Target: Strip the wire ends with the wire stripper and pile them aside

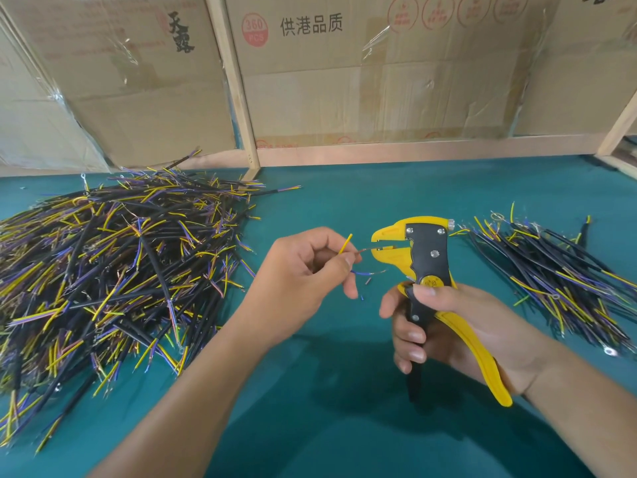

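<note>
- The left hand (306, 267), in the middle of the frame, pinches a short cable with thin yellow, brown and purple cores (345, 243) between thumb and forefinger; its grip is clamped on the cable, and most of the cable is hidden inside the fist.
- The right hand (448, 326), at the lower right of the middle, curls around the handles of the yellow and black plastic wire stripper (425, 267); its grip is clamped on the tool.
- The bare end of the brown core reaches into the mouth of the stripper, whose yellow jaws stand a little apart. I judge that this core is the one being stripped now.
- To do it well, the core should lie straight and flat between the jaws, not at an angle, and only the end should go in.
- The yellow core points up and the purple core hangs below; both should stay outside the mouth, so that only one core is cut.
- The left hand should hold firmly while the right one squeezes evenly, otherwise the cable may slip.
- The large heap of black cables (103, 270) fills the left of the green bench (344, 426); a smaller pile of cables (558, 277) lies at the right edge, probably the place for finished pieces.
- Small bits of insulation (367, 281) lie on the bench under the hands.
</note>
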{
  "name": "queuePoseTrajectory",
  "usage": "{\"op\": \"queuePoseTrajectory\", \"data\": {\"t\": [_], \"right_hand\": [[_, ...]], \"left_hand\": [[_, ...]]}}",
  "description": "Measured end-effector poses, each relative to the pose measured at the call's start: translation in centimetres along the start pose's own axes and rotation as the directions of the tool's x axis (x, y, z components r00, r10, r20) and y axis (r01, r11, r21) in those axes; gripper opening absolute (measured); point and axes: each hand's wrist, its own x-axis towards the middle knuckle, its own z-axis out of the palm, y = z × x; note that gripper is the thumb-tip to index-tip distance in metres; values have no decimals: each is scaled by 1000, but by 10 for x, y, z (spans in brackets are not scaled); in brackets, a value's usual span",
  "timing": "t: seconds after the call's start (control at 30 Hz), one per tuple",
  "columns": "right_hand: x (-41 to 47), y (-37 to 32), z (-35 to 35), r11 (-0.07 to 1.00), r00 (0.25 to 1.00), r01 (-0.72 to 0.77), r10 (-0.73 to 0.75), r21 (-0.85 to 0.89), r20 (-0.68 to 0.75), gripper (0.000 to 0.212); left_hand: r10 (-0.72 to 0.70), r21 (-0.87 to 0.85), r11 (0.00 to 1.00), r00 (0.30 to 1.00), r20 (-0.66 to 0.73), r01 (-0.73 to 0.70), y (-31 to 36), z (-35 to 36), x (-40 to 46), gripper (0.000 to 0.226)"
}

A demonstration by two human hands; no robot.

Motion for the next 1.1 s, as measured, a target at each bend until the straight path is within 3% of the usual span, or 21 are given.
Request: {"op": "queuePoseTrajectory", "data": {"t": [0.5, 1.1], "right_hand": [[-3, -1, 4, 999, 996, -18, 21, -36, 81, 52], [-7, -5, 10, 995, 994, -99, 100, -31, 40, 53]], "left_hand": [[-18, -13, 1000, 999, 29, 18, 3, 1, -1, 9], [-6, -39, 999, 999, 53, 8, 2, -1, -1, 8]]}}
